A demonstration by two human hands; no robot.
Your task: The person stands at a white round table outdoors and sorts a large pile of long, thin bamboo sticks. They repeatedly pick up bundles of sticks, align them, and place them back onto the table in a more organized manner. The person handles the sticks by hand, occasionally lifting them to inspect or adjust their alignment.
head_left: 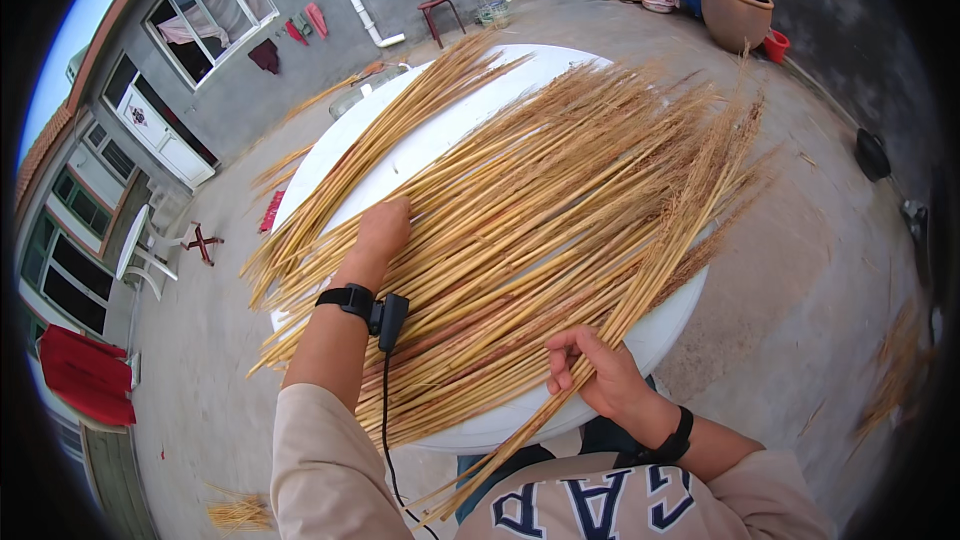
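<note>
A wide spread of dry yellow broomcorn stalks [480,240] lies slantwise over a round white table [660,325], feathery heads toward the far right. In my right hand [610,380], near the table's front edge, is a thin bundle of stalks [640,290]. The fingers curl around it; its cut ends point down toward my lap, its heads reach far right. My left hand [385,228] is closed low on the left part of the spread. Its fingertips are hidden, so what they grip does not show. Beyond it lies a separate smaller bundle [375,140] along the table's far left.
A white plastic chair [145,250] and a small folding stool [203,243] stand at left. Along the far wall are a red stool [440,18] and a large brown pot [736,12]. Loose stalks [240,513] lie on the floor. A cable [388,430] hangs from my left wrist.
</note>
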